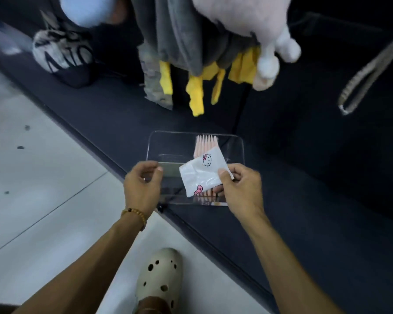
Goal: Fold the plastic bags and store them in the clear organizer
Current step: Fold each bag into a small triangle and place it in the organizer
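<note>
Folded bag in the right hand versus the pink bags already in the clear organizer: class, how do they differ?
The folded bag is white with cartoon prints; the pink bags are plain. It is held tilted by the right hand; they stand filed in a row inside the organizer. All are folded flat.

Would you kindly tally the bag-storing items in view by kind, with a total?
Clear organizer: 1
White folded bag with cat print, held in the right hand: 1
Row of pink folded bags in the organizer: 1 row; the number of bags is unclear
Total: 3
</note>
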A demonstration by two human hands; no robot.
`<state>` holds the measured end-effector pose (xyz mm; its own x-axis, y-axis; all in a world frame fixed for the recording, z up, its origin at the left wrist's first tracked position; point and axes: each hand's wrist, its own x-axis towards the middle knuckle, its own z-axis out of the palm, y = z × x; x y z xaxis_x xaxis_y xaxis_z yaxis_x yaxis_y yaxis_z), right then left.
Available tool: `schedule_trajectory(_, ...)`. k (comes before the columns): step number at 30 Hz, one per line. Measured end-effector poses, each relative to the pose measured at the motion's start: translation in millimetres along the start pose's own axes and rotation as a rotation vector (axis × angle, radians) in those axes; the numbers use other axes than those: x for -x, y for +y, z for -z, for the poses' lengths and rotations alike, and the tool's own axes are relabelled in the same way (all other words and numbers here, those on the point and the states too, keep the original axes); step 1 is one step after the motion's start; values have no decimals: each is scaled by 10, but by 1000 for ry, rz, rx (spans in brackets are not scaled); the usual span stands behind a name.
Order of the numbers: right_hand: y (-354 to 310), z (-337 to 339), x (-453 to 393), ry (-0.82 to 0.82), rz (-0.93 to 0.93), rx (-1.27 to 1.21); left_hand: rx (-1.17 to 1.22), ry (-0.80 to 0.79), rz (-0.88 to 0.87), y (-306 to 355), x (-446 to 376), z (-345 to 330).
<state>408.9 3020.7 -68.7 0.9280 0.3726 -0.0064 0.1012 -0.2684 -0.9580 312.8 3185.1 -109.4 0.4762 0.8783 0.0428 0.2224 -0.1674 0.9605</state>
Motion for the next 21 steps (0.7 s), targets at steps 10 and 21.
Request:
schedule_trajectory(10, -179, -624, -373, 100, 50, 128, -22, -174, 181, -422, -232, 31)
schedule_trajectory(21, 18, -921, -702, -224, 130, 579, 51, -328, 137, -406, 76, -426)
